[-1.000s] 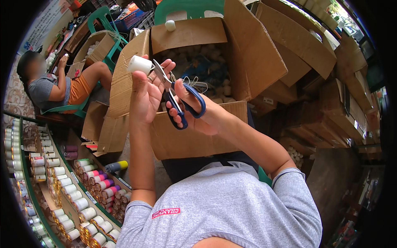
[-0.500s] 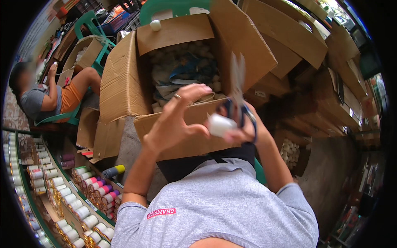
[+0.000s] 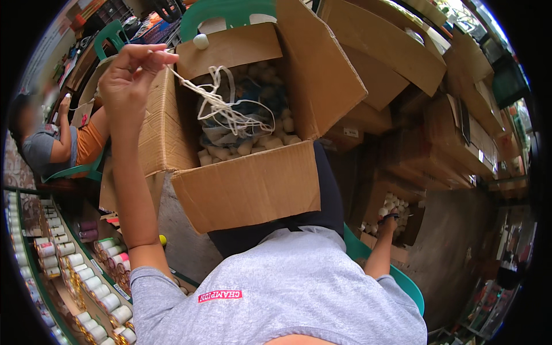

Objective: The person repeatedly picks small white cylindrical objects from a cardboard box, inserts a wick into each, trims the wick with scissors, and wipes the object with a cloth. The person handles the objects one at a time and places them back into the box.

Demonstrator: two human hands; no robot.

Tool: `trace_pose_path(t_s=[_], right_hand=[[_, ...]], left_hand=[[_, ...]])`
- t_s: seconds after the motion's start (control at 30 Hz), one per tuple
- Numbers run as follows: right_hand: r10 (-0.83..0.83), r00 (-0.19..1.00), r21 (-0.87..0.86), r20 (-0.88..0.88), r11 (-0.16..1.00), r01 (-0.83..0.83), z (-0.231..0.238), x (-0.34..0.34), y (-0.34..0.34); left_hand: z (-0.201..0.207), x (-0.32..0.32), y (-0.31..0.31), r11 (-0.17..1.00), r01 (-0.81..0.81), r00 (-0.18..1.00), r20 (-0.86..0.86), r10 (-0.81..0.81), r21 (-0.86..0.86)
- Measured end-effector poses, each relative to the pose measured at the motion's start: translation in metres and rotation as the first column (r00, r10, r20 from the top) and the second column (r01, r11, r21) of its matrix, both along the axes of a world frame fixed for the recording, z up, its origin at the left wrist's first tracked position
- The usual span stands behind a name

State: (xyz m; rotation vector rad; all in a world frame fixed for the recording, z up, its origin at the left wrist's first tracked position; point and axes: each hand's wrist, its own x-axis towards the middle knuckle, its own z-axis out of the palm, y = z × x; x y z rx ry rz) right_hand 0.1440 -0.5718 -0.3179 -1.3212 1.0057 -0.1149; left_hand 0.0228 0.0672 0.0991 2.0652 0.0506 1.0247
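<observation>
My left hand [image 3: 133, 77] is raised at the upper left, thumb and fingers pinched on the end of a white string [image 3: 218, 103]. The string hangs from the fingers in loose loops over the open cardboard box [image 3: 247, 187] in front of me. Inside the box lie bluish cloth or plastic and several small off-white cylinders [image 3: 273, 142]. At the lower right my right hand [image 3: 390, 220] reaches down to a smaller carton [image 3: 415, 224] with white cylinders [image 3: 397, 202]. Dark scissors handles [image 3: 393, 215] show around its fingers; the blades are hard to make out.
One white cylinder [image 3: 200, 41] rests on the box's back flap. A green chair [image 3: 230, 11] stands behind the box. Racks of white candle-like jars [image 3: 103, 293] run along the left. A seated person [image 3: 54, 141] works at far left. Stacked cartons [image 3: 443, 138] fill the right.
My left hand has risen to the upper left, with the string now strung out from it. My right hand has swung from the centre down to the carton at right, carrying the scissors and white cylinder away.
</observation>
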Motion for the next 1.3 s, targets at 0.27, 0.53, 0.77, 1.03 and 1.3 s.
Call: trace_pose_path(t_s=[0.27, 0.53, 0.77, 1.03, 1.3], right_hand=[[0.638, 0.508, -0.53, 0.579, 0.768, -0.36, 0.188, -0.001, 0.189], [0.955, -0.089, -0.771, 0.282, 0.17, -0.614, 0.347, -0.037, 0.356], [0.913, -0.049, -0.762, -0.404, -0.366, -0.534, 0.327, 0.043, 0.455], [0.649, -0.082, -0.553, -0.756, -0.701, -0.45, 0.255, 0.092, 0.517], [0.416, -0.289, -0.325, -0.862, -0.892, -0.315, 0.218, 0.126, 0.577]], left_hand=[[0.043, -0.019, 0.056, 0.922, 0.348, 0.934, 0.145, -0.326, -0.169], [0.051, -0.018, 0.07, 0.865, 0.437, 0.899, 0.12, -0.42, -0.248], [0.036, -0.04, 0.037, 0.954, 0.212, 0.977, 0.028, -0.211, -0.212], [-0.084, 0.019, 0.026, 0.973, 0.078, 0.748, -0.632, -0.202, -0.218], [-0.198, 0.123, 0.072, 0.771, 0.23, -0.019, -0.789, 0.614, 0.594]])
